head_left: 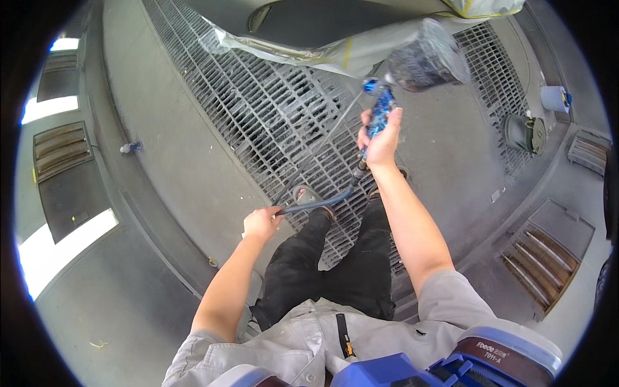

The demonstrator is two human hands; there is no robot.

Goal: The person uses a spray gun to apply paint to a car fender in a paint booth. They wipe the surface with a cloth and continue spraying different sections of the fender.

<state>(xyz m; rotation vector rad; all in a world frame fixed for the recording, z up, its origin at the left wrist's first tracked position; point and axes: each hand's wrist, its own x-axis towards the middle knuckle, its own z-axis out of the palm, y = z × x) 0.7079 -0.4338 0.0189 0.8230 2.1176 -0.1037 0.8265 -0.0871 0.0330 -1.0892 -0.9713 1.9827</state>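
My right hand [385, 140] is closed round the handle of a blue spray gun [382, 116]. A large clear cup [427, 63], with a dark tint inside, is fixed to the gun and slightly blurred. From the base of the handle a dark blue air hose [316, 206] curves down to the left. My left hand [260, 224] grips that hose, well apart from the gun. Beyond the gun stands a dark grey vehicle panel [322, 22] with a recessed handle. Pale masking film [351, 55] with yellow tape hangs along its lower edge, close to the cup.
Metal floor grating [238, 97] runs under my feet and the panel. On the right stand a dark round drum [523, 133] and a white bucket [554, 99]. Walls with louvred vents [62, 151] rise at both sides. Blue respirator parts [387, 373] fill the lower edge.
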